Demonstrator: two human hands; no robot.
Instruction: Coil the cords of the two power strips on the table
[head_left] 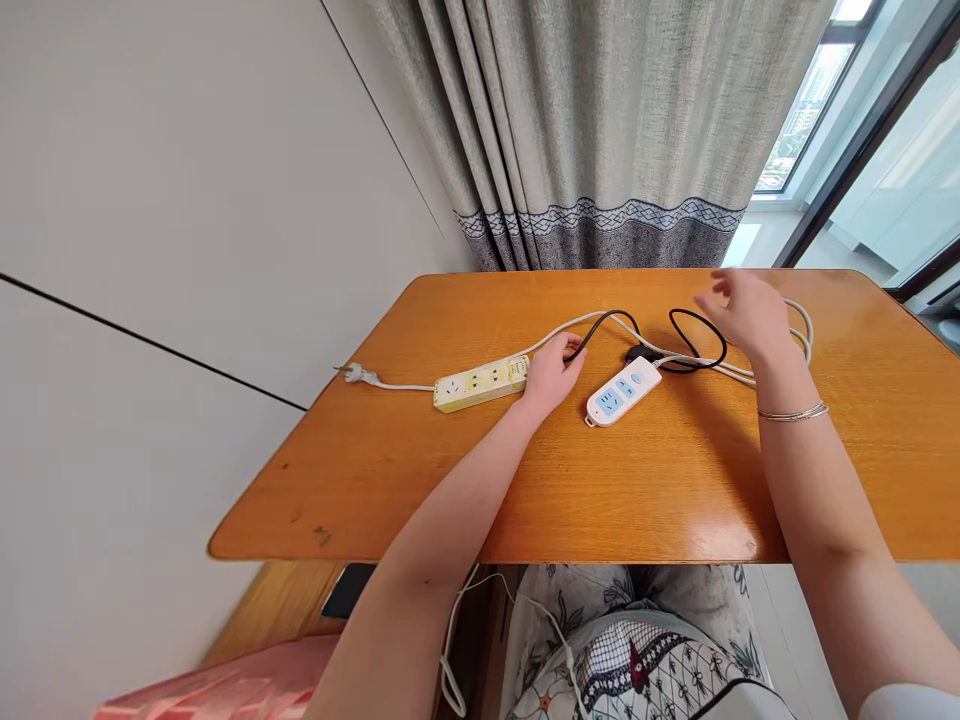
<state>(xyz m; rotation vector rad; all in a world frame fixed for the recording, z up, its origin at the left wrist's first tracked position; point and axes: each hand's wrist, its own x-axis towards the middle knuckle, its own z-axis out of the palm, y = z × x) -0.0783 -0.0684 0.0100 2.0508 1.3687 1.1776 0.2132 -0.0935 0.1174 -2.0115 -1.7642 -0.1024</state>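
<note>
My left hand (553,368) is at the right end of a pale yellow power strip (480,383). Its fingers close round the end of a black cable (606,315); what is inside the grip is hidden. To the right lies a white power strip (624,391) with blue socket faces. Behind it, a black plug or block (643,353) rests among the cords. My right hand (748,312) hovers over the right part of the table, thumb and fingers apart, holding nothing. The yellow strip's white plug (360,374) sits near the table's left edge.
The wooden table (637,500) has rounded corners. White cable loops (808,325) lie behind my right wrist. A wall (150,300) borders the left, a grey curtain (615,130) the back. Below the near edge, another white cord (448,660) hangs beside my lap.
</note>
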